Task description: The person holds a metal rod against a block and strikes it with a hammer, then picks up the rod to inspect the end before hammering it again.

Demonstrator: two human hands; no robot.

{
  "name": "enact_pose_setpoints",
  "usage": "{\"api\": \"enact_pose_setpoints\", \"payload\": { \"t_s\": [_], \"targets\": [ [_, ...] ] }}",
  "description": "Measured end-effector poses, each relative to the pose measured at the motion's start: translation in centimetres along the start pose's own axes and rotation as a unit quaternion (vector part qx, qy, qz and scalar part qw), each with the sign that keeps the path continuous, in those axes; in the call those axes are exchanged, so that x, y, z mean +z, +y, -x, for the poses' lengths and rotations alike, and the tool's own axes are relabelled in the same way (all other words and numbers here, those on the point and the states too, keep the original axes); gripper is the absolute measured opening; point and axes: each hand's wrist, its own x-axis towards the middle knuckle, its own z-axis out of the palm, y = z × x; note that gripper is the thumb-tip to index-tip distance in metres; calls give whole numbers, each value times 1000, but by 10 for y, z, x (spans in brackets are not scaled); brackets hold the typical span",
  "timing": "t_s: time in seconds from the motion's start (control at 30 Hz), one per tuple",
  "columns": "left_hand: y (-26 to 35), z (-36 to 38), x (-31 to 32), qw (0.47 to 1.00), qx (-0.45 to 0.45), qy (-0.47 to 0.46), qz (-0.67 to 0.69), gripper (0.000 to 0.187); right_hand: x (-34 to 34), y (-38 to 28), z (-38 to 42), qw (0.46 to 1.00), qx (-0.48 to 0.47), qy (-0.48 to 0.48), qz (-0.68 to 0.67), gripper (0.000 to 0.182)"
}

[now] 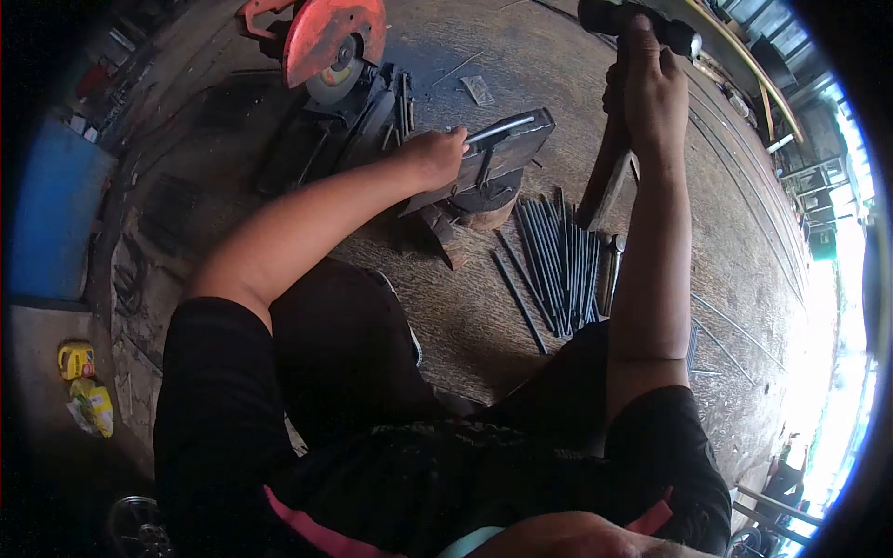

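My left hand [437, 158] is closed round one end of a thin metal rod [502, 128]. The rod lies along the top of a dark metal block [521, 144], which rests on a round wooden stump [488, 209]. My right hand [651, 93] grips the wooden handle of a hammer [684, 39], raised to the right of the block, with its dark head at the top edge of the view. Between the stump and my right forearm, a bundle of several dark rods [558, 265] lies on the floor.
A red cut-off saw [312, 42] stands at the upper left, beyond my left forearm. Another hammer [612, 270] lies right of the rods. Long thin rods [744, 177] stretch along the right side. Yellow containers [76, 361] are at the far left.
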Motion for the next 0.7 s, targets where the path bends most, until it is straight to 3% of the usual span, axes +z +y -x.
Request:
{"api": "enact_pose_setpoints", "payload": {
  "t_s": [0.07,0.1,0.13,0.2,0.33,0.4,0.43,0.47,0.53,0.6,0.63,0.7],
  "targets": [
    [3,0,-1,1000,-13,-16,10,23,0,11,-4,994,2,16,109,48],
    [4,-1,-2,1000,-11,-15,11,23,3,33,-9,989,29,0,147,57],
    [5,-2,-4,999,-12,-38,9,25,10,78,-19,967,-27,1,255,59],
    [6,-3,-7,998,-10,-56,7,26,21,114,-9,898,118,-159,392,68],
    [5,-4,2,998,-27,-54,0,29,15,106,-16,913,125,-146,360,73],
    [3,-5,-4,999,-23,-49,-3,29,12,96,-31,966,-61,-25,250,52],
    [8,-4,-9,997,-37,-62,-2,30,6,55,-23,957,-108,-11,270,47],
    [12,-3,-12,996,-50,-76,-1,30,6,14,-10,979,-58,39,190,43],
    [16,-3,-14,995,-53,-81,4,30,-1,4,-13,988,-137,59,-34,41],
    [16,-3,-15,995,-55,-84,9,30,1,12,-9,978,-173,98,-55,42],
    [14,-5,-12,996,-45,-77,7,30,2,42,-18,978,-175,109,24,43],
    [12,-6,-7,997,-34,-69,6,29,14,112,-24,960,-87,40,262,49]
  ]
}}
